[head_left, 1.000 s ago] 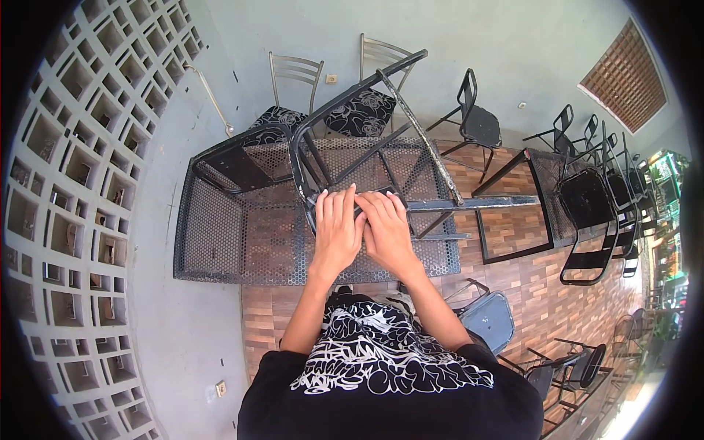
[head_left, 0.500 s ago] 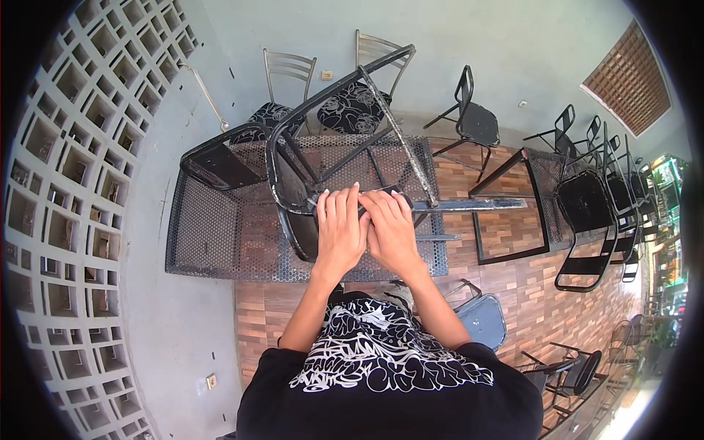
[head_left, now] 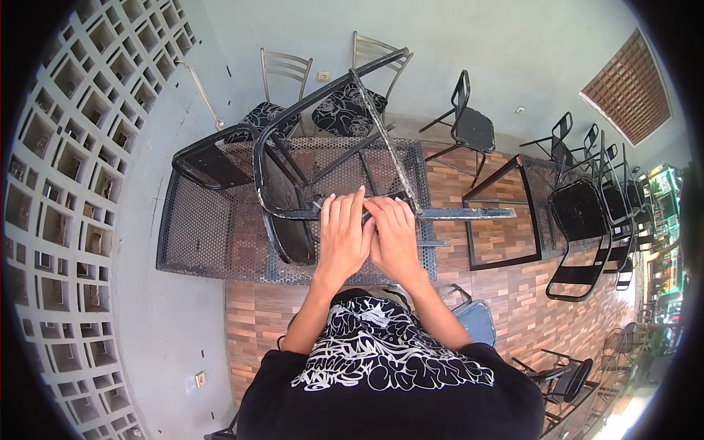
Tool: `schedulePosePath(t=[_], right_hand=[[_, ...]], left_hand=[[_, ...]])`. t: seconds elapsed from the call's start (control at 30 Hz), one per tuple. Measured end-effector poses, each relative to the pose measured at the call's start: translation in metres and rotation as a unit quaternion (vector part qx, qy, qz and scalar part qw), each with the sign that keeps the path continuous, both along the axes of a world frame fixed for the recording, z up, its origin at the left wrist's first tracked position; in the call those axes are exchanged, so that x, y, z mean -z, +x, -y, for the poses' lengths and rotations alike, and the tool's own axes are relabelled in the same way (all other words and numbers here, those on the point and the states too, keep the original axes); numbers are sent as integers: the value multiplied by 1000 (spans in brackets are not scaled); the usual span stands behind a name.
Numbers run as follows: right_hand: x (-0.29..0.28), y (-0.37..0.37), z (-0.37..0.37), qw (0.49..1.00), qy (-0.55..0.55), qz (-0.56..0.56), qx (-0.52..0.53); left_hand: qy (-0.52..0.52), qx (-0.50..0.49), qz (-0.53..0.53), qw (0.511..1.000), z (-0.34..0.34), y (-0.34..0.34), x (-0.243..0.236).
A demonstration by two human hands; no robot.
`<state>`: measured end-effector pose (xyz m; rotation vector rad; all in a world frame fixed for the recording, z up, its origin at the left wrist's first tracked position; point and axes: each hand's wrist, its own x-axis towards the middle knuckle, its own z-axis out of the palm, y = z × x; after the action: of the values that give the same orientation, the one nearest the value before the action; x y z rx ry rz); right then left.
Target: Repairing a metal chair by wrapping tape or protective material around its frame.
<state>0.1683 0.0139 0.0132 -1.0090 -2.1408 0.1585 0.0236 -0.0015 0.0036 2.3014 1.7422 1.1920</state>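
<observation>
A black metal chair point(head_left: 288, 224) with scuffed paint lies tipped over on the mesh table point(head_left: 198, 242), its tube legs pointing right and away. At its left end, a dark panel in a tube frame point(head_left: 214, 163) looks to be the backrest. My left hand point(head_left: 341, 242) and my right hand point(head_left: 394, 238) lie side by side over the chair's frame, palms down and touching. Their fingers stretch forward, the nails showing. The hands cover part of the frame beneath. Whether the fingers touch the tubes, I cannot tell.
Two chairs with patterned seats point(head_left: 352, 110) stand against the back wall, beside a black chair point(head_left: 473, 128). Rightward are another table frame point(head_left: 539, 213) and several black chairs point(head_left: 579, 209). A blue-grey panel point(head_left: 473, 323) sits by my right forearm. A pierced block wall point(head_left: 70, 220) rises at left.
The table, chair and surroundings have shifted slightly left in view. My hands keep nearly the same place in the picture, so they now lie a little further right along the chair.
</observation>
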Motion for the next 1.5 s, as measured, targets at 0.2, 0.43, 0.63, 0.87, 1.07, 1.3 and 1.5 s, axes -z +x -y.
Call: schedulePosePath(t=[0.2,0.43,0.63,0.87,1.07,1.3,1.5], right_hand=[[0,-16,4,1000,-7,-12,20],[5,-47,7,1000,-8,-6,25],[12,-78,11,999,-7,-8,32],[16,-113,17,999,-7,10,36],[21,-128,18,999,0,18,41],[22,-128,18,999,-1,27,39],[20,-121,16,999,1,25,26]], left_hand=[[-4,22,28,999,1,-19,1],[2,33,17,999,3,-52,5],[7,42,15,999,5,-83,10],[12,53,32,998,7,-118,17],[5,61,46,997,6,-132,21],[1,56,44,997,6,-132,23],[12,26,42,999,8,-119,25]])
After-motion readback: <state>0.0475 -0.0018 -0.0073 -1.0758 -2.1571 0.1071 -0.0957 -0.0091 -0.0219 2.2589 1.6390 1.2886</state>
